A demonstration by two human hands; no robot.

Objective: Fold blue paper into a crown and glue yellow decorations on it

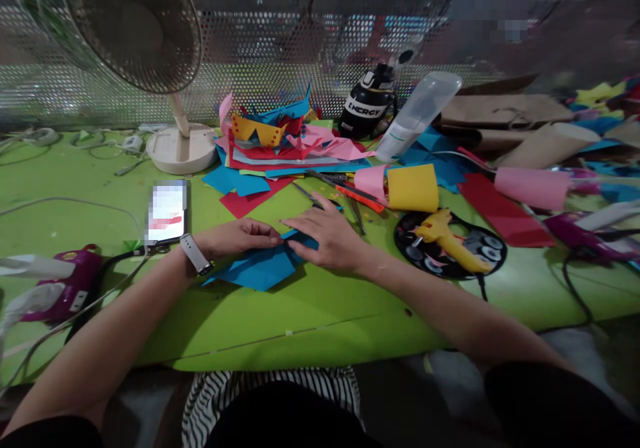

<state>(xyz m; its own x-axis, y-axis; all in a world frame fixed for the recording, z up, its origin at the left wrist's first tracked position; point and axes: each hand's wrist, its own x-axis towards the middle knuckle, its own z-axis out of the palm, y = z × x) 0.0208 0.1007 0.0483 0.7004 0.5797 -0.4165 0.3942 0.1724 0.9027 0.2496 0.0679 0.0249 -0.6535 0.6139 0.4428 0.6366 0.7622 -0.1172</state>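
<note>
A green table (240, 321) stretches across the view, backed by a perforated metal screen (270, 48). From the left along it come a purple power strip (83, 271), a fan (133, 31) on a pale round base, and a lit phone (169, 209). In the middle sits a heap of coloured paper (300, 163), then a black bottle (367, 107) and a tilted clear bottle (425, 111). Farther right, a yellow glue gun (453, 245) rests on a black round dish (494, 247), just beside a red sheet (503, 211).

The left hand (245, 236), a watch (195, 253) at its wrist, reaches inward with fingers curled nearly closed, thumb and fingertips pinching the paper. The right hand (333, 238) lies palm down, fingers loosely bent, gripping the paper's upper right part.

The blue paper (265, 268) is at the table's middle, beneath and between both hands; it looks angular and folded, with a pointed left corner spread on the tabletop.
</note>
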